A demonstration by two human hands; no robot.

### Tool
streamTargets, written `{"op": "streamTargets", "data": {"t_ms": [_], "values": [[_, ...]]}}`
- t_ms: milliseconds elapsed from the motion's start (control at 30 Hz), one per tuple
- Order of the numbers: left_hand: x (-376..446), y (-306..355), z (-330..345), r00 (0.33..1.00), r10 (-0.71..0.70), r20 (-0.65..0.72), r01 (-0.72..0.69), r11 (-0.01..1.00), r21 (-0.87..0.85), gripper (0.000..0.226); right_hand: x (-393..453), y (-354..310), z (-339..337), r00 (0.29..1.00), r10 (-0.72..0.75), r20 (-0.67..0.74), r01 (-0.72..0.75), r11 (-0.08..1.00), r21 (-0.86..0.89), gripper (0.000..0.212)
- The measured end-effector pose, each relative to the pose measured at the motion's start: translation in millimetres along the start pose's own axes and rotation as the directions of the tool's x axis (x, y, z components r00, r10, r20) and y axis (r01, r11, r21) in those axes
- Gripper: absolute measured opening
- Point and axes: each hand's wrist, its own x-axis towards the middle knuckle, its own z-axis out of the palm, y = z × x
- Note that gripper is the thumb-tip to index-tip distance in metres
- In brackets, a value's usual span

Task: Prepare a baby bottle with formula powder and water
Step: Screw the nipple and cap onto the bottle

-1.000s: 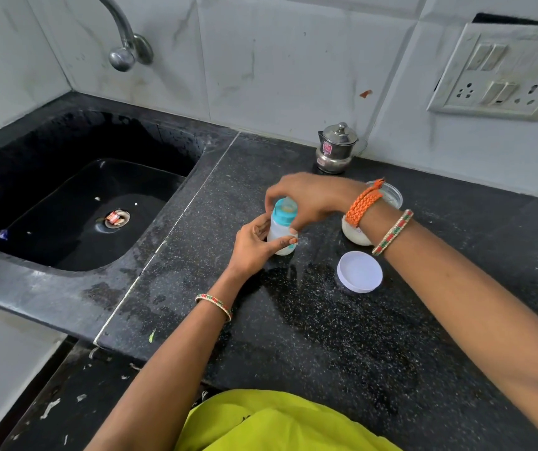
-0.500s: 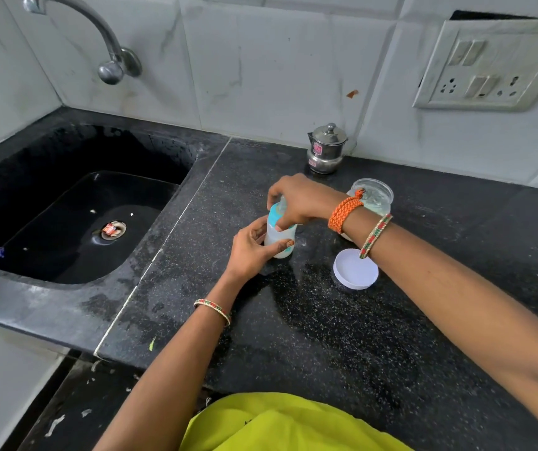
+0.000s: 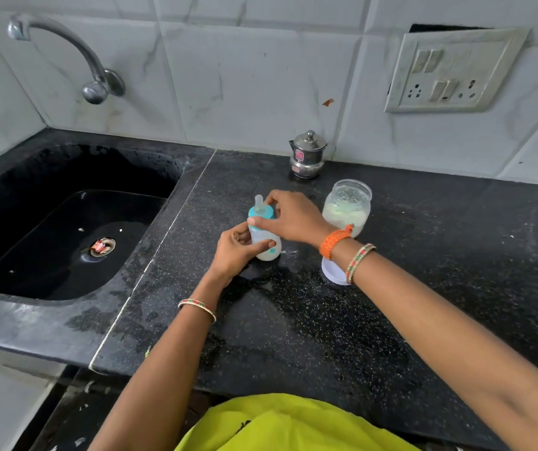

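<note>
Bottle (image 3: 266, 237) (seemingly capped) in both hands

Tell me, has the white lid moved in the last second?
No. The white lid still lies directly in front of the jar near the steel pot.

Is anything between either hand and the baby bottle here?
Nothing visible. The left hand grips the baby bottle around its body, and the right hand holds its teal collar, both in direct contact.

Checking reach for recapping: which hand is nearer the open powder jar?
Right. The right hand grips the bottle collar just left of the powder jar; the left hand holds the bottle's body, farther left.
</note>
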Motion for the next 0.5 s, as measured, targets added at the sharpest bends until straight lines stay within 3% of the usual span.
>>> {"op": "streamTargets", "data": {"t_ms": [100,233,367,500], "values": [[3.7,3.3,-15.4,0.981,-0.071,0.180,0.065,0.997,0.040,0.046,-6.4,18.8,8.1,0.979,-0.123,0.161,0.069,0.949,0.308,0.057],[7.8,7.6,-20.2,0.963,-0.070,0.259,0.053,0.996,0.072,0.042,-6.9,17.4,19.2,0.979,-0.144,0.147,0.045,0.848,0.527,0.048],[-1.2,-1.0,-9.3,0.993,0.028,0.116,-0.039,0.995,0.097,0.042,-15.5,6.0,41.0,0.989,0.075,-0.127,-0.005,0.876,0.482,0.045],[-18.9,-7.8,10.4,0.977,0.149,-0.150,-0.121,0.976,0.179,0.024,-26.4,-35.0,78.2,0.828,0.371,-0.421,-0.059,0.803,0.593,0.042]]}}
